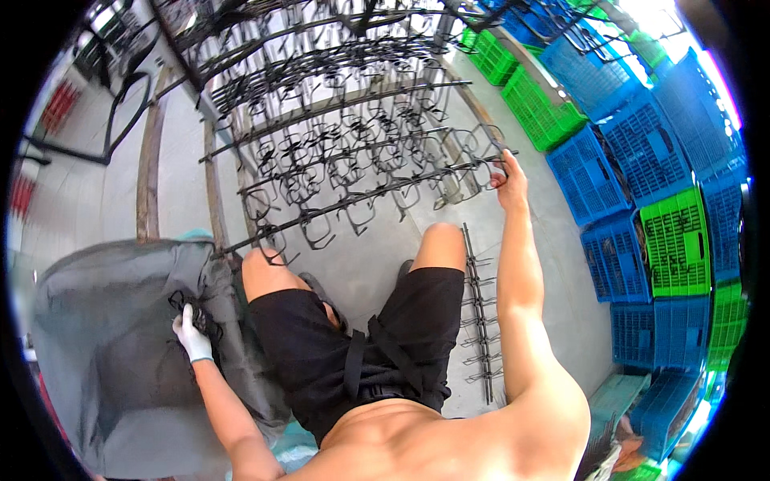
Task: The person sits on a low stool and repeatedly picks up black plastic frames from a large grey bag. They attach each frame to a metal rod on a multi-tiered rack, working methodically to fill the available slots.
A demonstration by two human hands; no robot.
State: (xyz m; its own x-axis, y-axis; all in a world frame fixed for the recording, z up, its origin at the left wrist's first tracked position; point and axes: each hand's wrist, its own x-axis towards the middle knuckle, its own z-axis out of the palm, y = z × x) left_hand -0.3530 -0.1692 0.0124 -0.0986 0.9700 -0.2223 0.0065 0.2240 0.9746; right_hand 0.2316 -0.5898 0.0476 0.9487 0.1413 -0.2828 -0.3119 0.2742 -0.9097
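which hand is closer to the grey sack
Left. The gloved left hand is right at the grey sack, gripping dark frames at its opening. The bare right hand is far off, up at the rack of frames.

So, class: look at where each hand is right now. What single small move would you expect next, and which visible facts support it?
Probably the left hand lifts a black frame piece out of the grey sack and carries it toward the rack. That gloved hand is already closed on a dark bundle inside the sack, while the right hand holds the end of a rack bar hung with similar frames.
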